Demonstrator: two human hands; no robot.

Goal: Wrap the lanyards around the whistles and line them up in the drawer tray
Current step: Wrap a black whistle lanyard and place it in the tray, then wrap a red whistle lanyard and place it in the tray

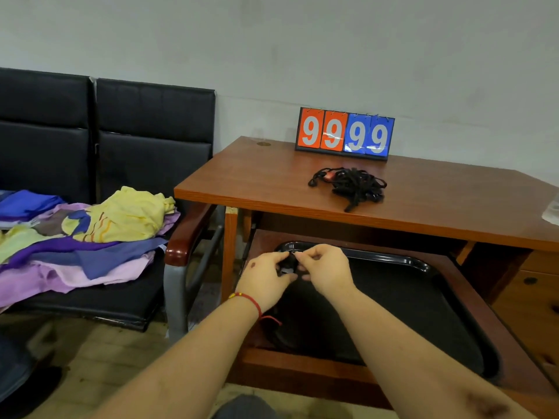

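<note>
Your left hand (266, 275) and right hand (325, 269) meet over the far left corner of the black tray (423, 264), which sits in the pulled-out drawer (302, 370) under the desk (272, 179). Between them you hold a small black whistle (287, 264) with its lanyard wound on it. The whistle sits right in the gap between your two hands, hidden for the most part by your fingers. Your left fingers curl in around its near and left side, with the thumb at the bottom edge. Your right thumb and forefinger pinch it from the right, at the top, and the other right fingers are bent loosely under. Both hands are narrow and closed on the whistle. You cannot tell from here whether it touches the tray or hangs just above it.

On the desk top, well apart from your hands, a tangled heap of black lanyards (351, 184) lies just in front of the flip scoreboard (344, 133), which shows four nines. A red string bracelet (249, 299) rings your left wrist. To the left, a pile of coloured cloths (90, 228) lies on the black bench seats (106, 122).
</note>
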